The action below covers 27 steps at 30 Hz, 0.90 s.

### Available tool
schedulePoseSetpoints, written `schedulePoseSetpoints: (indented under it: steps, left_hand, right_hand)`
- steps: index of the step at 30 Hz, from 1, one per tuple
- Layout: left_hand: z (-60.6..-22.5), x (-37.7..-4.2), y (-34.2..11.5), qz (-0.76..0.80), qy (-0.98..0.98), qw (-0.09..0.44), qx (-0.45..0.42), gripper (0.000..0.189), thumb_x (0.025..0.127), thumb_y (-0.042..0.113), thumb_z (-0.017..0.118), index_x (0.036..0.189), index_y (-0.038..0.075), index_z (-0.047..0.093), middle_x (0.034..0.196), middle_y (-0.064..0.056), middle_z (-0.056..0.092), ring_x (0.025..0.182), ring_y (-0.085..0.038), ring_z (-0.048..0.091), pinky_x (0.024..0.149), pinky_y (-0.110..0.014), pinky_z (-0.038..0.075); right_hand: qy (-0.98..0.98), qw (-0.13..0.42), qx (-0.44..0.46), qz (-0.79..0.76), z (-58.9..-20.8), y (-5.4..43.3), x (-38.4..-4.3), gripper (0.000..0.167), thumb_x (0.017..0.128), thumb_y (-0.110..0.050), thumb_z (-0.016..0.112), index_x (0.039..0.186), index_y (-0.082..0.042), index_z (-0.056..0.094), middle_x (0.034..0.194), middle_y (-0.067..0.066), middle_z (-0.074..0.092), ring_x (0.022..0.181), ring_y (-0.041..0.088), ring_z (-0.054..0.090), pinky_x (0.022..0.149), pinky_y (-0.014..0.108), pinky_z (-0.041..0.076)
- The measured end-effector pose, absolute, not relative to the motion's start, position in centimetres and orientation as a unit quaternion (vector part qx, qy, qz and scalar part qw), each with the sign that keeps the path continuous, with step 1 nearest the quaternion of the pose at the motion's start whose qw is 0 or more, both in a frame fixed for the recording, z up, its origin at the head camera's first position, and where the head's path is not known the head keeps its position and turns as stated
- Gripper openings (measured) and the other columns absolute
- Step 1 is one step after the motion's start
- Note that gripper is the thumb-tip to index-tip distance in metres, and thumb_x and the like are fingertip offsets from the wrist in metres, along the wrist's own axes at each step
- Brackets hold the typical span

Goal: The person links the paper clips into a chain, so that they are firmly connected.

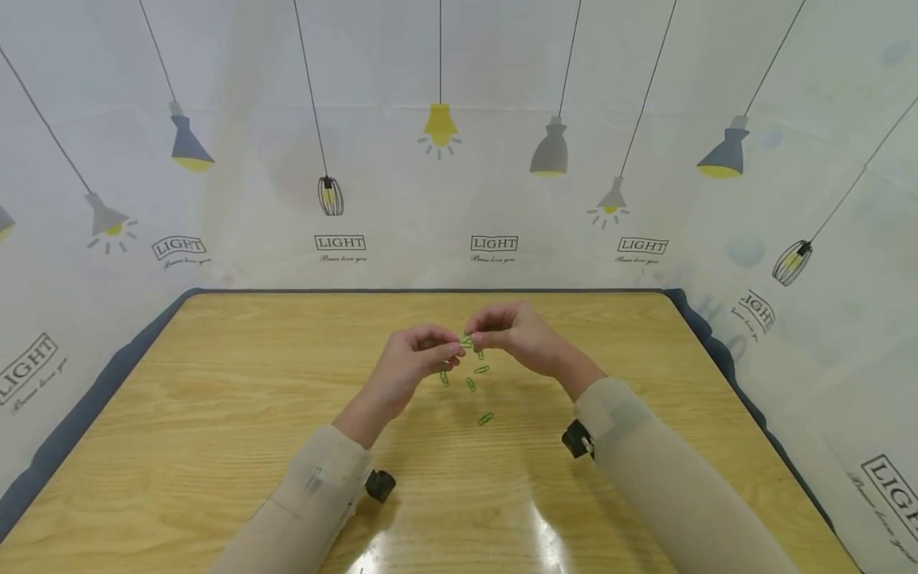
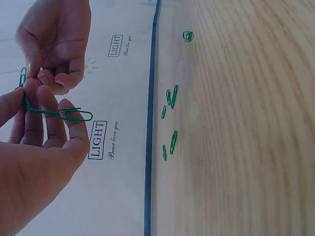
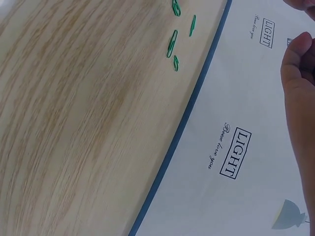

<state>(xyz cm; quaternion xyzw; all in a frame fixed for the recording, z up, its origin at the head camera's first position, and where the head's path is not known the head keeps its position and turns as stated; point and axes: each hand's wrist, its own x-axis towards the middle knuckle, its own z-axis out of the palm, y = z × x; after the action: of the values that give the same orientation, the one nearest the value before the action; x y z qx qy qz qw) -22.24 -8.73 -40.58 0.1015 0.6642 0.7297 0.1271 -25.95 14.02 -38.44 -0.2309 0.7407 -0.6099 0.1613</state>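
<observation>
Over the table's far half, my left hand [image 1: 402, 368] pinches a short chain of green paper clips between thumb and fingers. In the left wrist view, one linked paper clip [image 2: 75, 115] lies across those fingers, and another clip [image 2: 22, 76] stands up above the thumb tip. My right hand [image 1: 529, 341] meets the left from the other side, with curled fingers and its thumb and index at the upper clip, partly hidden there. Below the hands, several loose green paper clips [image 1: 486, 418] are scattered on the wooden table.
The wooden table [image 1: 237, 414] has a dark blue edging along its far side and flanks. A white cloth wall [image 1: 402, 159] printed with lamps rises behind it and on both sides. Small black cameras [image 1: 380, 485] sit on both wrists.
</observation>
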Motion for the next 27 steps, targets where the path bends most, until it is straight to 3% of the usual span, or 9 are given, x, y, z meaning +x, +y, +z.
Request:
schedulePoseSetpoints:
  steps: [9,18,22,27]
  left_hand:
    - [-40.8,-22.1,-9.0,0.737,0.651,0.140,0.114,0.012,0.104,0.009,0.069,0.112,0.001,0.071,0.097,0.002,0.076,0.097,-0.015,0.073,0.093,-0.032,0.063]
    - [-41.3,-22.3,-9.0,0.730,0.656,0.152,0.118,0.026,0.105,0.008,0.067,0.122,-0.010,0.065,0.097,0.002,0.076,0.098,-0.016,0.072,0.102,-0.044,0.061]
    - [-41.6,-22.5,-9.0,0.718,0.664,0.165,0.130,0.026,0.105,0.009,0.066,0.128,-0.005,0.065,0.103,0.000,0.079,0.100,-0.017,0.074,0.107,-0.053,0.057]
    - [-41.5,-22.6,-8.5,0.696,0.683,0.167,0.146,0.023,0.105,0.014,0.067,0.126,0.003,0.068,0.111,-0.004,0.081,0.109,-0.024,0.074,0.108,-0.052,0.057]
  right_hand:
    - [0.738,0.170,-0.225,-0.613,-38.5,14.5,-26.1,0.010,0.105,-0.003,0.063,0.109,-0.001,0.071,0.098,-0.001,0.071,0.092,0.014,0.067,0.089,0.031,0.059]
    - [0.737,0.156,-0.206,-0.625,-38.8,15.3,-26.3,0.014,0.104,-0.002,0.062,0.114,0.006,0.069,0.099,-0.003,0.072,0.092,0.012,0.069,0.098,0.036,0.060]
    - [0.735,0.150,-0.204,-0.629,-38.6,15.4,-26.2,0.013,0.104,-0.002,0.064,0.113,0.004,0.071,0.097,-0.004,0.073,0.091,0.012,0.070,0.098,0.036,0.060]
    - [0.722,0.148,-0.200,-0.646,-38.3,15.4,-25.9,0.014,0.103,-0.002,0.064,0.109,-0.007,0.076,0.097,-0.003,0.074,0.091,0.012,0.069,0.092,0.032,0.060]
